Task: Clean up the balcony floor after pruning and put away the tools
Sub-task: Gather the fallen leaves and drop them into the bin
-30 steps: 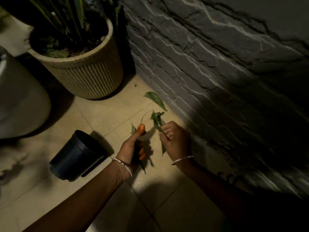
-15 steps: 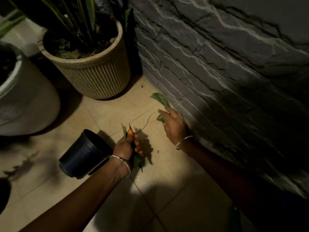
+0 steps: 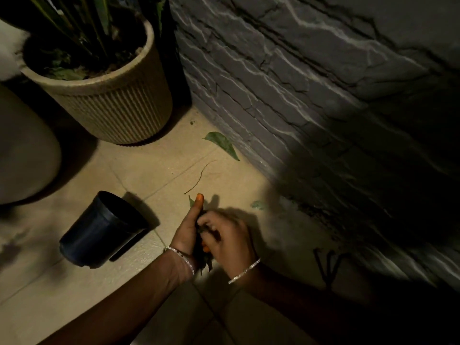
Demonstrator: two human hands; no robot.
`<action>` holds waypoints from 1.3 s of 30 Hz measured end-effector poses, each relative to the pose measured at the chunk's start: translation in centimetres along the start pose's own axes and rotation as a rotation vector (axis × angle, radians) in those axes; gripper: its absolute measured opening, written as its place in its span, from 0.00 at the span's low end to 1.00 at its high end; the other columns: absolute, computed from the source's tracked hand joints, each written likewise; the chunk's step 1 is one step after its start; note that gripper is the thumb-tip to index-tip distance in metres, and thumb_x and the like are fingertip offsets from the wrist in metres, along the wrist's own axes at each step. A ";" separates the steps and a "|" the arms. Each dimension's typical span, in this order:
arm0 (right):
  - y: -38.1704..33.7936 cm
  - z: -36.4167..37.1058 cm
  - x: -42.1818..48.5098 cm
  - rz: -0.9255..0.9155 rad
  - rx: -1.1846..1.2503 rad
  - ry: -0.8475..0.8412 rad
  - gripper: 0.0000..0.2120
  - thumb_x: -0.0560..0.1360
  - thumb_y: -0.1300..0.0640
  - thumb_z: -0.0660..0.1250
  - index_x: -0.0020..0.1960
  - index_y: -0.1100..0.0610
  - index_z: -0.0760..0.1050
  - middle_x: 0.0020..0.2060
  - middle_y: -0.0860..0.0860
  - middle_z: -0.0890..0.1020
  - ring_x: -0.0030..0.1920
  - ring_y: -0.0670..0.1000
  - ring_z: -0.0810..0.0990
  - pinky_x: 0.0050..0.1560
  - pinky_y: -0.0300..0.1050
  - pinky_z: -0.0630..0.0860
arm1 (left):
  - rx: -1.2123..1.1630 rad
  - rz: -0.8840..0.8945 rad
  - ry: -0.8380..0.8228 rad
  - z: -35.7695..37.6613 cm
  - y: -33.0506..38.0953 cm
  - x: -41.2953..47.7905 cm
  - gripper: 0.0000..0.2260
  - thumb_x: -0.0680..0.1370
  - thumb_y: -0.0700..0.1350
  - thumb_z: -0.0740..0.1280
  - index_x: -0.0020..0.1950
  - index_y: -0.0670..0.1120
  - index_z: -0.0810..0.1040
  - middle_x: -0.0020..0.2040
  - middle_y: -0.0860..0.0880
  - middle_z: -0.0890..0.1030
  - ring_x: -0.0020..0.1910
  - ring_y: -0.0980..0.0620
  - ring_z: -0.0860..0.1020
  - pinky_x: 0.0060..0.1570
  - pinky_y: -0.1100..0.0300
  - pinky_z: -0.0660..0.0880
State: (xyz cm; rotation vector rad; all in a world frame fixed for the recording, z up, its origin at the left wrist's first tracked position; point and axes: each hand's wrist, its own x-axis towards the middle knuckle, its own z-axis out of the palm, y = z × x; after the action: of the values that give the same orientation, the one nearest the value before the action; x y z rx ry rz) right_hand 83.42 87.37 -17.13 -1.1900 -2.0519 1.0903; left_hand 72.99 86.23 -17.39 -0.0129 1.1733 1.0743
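Left hand (image 3: 188, 232) grips clipped leaves (image 3: 202, 262), thumb up; right hand (image 3: 229, 239), blurred, curls onto same bunch; loose leaf (image 3: 221, 143) at 12 o'clock by stone wall (image 3: 298, 95) edge; tipped black pot (image 3: 102, 230) at 9; tile floor (image 3: 149, 170) between.

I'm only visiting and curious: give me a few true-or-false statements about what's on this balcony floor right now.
1. The black pot lies on its side. True.
2. The ribbed pot is empty. False: a plant grows in it.
3. A leaf lies on the floor by the wall. True.
4. The hands are far apart. False: the left hand and right hand meet around a bunch of leaves.
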 end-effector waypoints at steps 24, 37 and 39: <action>10.9 -4.7 3.6 -0.127 -0.512 0.155 0.09 0.72 0.66 0.72 0.51 0.60 0.81 0.45 0.55 0.82 0.47 0.54 0.81 0.46 0.45 0.80 | 0.061 0.152 0.143 -1.0 2.6 -0.8 0.22 0.72 0.65 0.62 0.26 0.50 0.68 0.26 0.50 0.67 0.22 0.53 0.66 0.23 0.65 0.67; 7.3 -0.9 19.9 -0.262 -0.979 0.019 0.17 0.73 0.66 0.56 0.56 0.62 0.80 0.54 0.58 0.81 0.53 0.55 0.79 0.59 0.46 0.74 | -0.072 0.330 0.066 -2.9 7.9 -3.8 0.21 0.77 0.62 0.59 0.32 0.48 0.66 0.27 0.51 0.66 0.22 0.55 0.64 0.22 0.64 0.64; 7.9 -0.4 20.8 -0.242 -0.968 -0.055 0.19 0.76 0.68 0.56 0.66 0.64 0.72 0.62 0.60 0.77 0.61 0.58 0.75 0.65 0.49 0.70 | -0.082 0.335 0.068 -3.4 8.2 -4.2 0.21 0.77 0.62 0.60 0.32 0.49 0.66 0.27 0.51 0.66 0.22 0.55 0.64 0.22 0.64 0.64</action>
State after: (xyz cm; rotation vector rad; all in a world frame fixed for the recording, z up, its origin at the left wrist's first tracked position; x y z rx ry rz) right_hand 77.46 108.03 -22.62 -1.2445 -2.7678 -0.0515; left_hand 64.98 86.07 -11.70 0.0867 1.2182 1.4256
